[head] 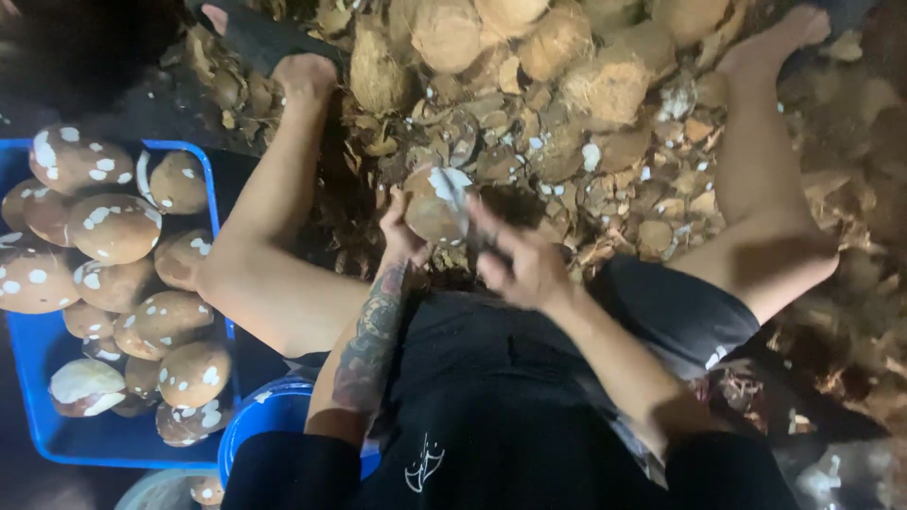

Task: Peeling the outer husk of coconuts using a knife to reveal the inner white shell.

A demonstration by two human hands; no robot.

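Step in hand: shelling. L hand (402, 231) cups a part-peeled coconut (436, 203); R hand (518, 264) grips a blurred tool at it. Next move likely needs rotating nut w/ firm hold.

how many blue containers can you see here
2: a blue crate of peeled coconuts at the left, and a round blue tub beside it by the person's left elbow, partly hidden.

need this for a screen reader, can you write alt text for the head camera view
Seen from above, a seated person's left hand holds a brown coconut while the right hand works at it, blurred. Broken shell pieces cover the ground between their bare legs, and a blue crate of shelled coconuts sits at the left.
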